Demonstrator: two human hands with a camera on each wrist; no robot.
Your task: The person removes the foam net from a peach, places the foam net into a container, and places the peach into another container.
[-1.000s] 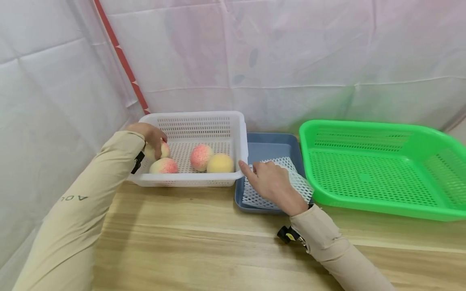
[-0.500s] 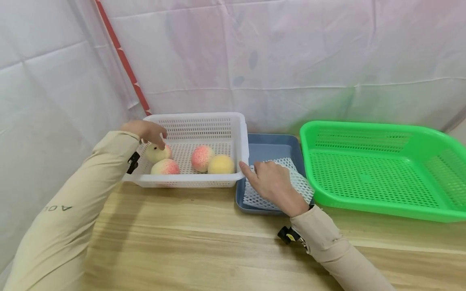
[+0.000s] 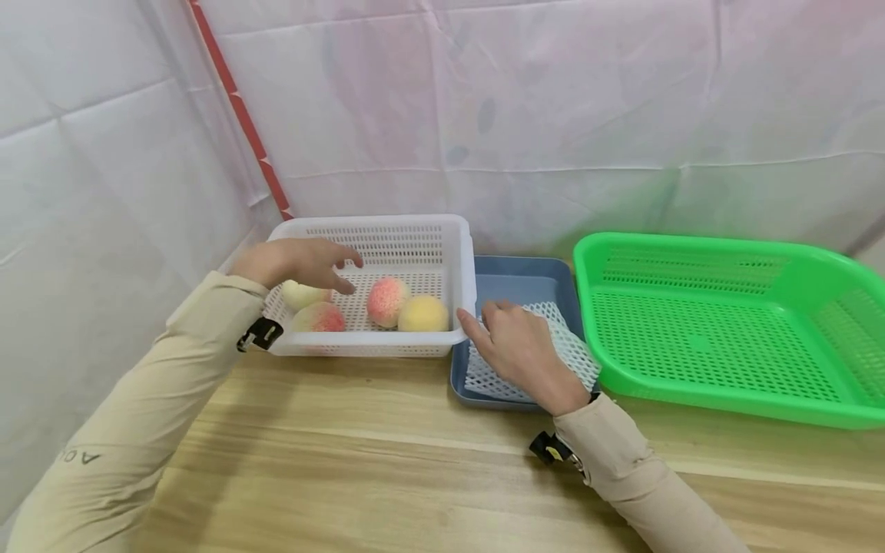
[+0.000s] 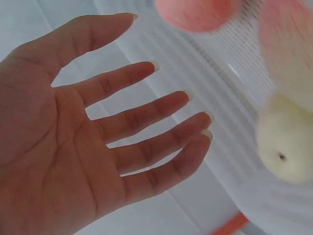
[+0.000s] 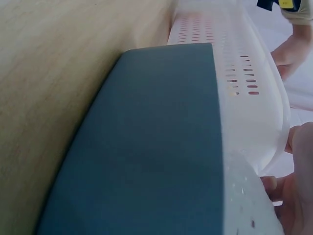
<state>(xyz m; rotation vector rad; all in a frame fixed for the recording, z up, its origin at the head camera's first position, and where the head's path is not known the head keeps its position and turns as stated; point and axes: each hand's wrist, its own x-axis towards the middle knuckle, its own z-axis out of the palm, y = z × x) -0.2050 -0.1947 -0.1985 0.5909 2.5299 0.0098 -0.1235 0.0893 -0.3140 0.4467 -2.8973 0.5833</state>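
Note:
My left hand (image 3: 300,261) hovers over the left part of a white slotted basket (image 3: 373,339), fingers spread and palm bare in the left wrist view. Just below it lie a pale peach (image 3: 303,296) and a pink-and-cream peach (image 3: 323,317). Further right in the basket, a pink peach (image 3: 387,299) touches a yellow peach (image 3: 424,314). My right hand (image 3: 518,349) rests on white foam netting (image 3: 492,378), its thumb out at the basket's right rim and its fingers loosely bent. The undersides of those fingers are mostly hidden.
Beneath the netting is a blue-grey tray (image 3: 518,280), between the white basket and a large green basket (image 3: 698,240) at the right. Pale cloth (image 3: 539,100) hangs behind. All of them stand on a wooden table (image 3: 387,461).
My left hand has drawn up from the pale peach at the left and swung rightward over the basket, its fingers spreading. The right hand has stayed in place.

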